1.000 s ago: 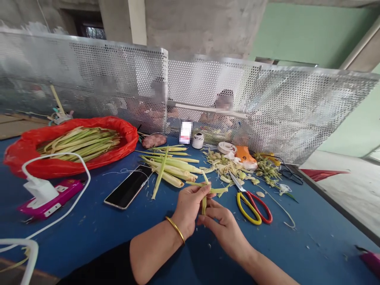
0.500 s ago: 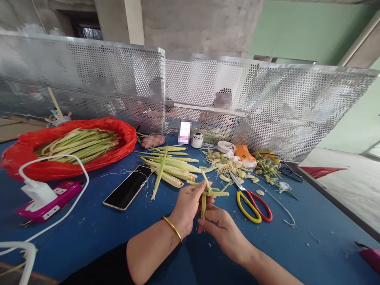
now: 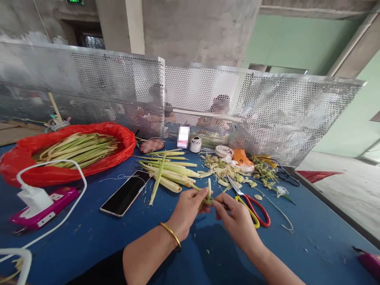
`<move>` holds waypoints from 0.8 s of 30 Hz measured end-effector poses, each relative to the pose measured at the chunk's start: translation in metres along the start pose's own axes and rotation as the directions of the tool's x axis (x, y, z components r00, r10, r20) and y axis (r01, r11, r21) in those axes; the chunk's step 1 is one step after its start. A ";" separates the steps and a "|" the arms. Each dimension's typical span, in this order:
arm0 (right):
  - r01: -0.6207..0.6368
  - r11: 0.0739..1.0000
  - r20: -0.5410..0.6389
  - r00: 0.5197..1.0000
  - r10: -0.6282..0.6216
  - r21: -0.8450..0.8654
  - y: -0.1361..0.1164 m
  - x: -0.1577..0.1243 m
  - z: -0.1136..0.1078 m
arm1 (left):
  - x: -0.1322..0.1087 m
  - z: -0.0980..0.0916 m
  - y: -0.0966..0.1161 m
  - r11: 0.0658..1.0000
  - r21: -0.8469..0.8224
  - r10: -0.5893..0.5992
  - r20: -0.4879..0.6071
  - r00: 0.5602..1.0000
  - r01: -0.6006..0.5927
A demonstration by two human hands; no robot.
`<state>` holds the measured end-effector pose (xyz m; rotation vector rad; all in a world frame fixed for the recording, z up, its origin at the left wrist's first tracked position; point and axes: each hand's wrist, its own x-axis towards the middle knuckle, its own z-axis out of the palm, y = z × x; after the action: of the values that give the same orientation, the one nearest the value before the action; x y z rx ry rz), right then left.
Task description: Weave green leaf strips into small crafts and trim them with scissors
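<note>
My left hand [image 3: 190,206] is closed on a small knot of crossed pale-green leaf strips [image 3: 209,189], with one strip standing upright above the thumb. Close by on the right, my right hand [image 3: 234,213] pinches the end of a strip at the same knot; its fingertips partly cover it. Yellow-and-red-handled scissors [image 3: 258,213] lie just beyond my right hand, blades partly open. Behind my left hand rests a loose pile of green leaf strips [image 3: 178,169] on the blue tabletop [image 3: 190,261].
At the left are a red plastic bag [image 3: 124,152] of long strips, a magenta power strip [image 3: 59,198] with a white charger, and a dark phone [image 3: 126,194]. Leaf scraps [image 3: 221,166], a tape roll [image 3: 224,151] and a small white jar [image 3: 195,145] stand before a perforated metal screen [image 3: 202,87].
My right hand has come up from below the knot to its right side and now pinches a strip there. The strip that hung down no longer shows. The view has tilted slightly upward.
</note>
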<state>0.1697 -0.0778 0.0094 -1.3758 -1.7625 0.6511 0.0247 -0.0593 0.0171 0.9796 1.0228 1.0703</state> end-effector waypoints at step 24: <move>-0.228 0.798 0.142 0.974 0.179 0.558 -0.003 0.013 -0.011 | -0.006 -0.003 0.005 0.964 0.257 -0.144 0.316 0.938 0.061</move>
<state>0.1761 -0.0666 0.0212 -1.1217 -1.3155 1.2583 0.0198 -0.0634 0.0222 1.2443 0.9257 0.6703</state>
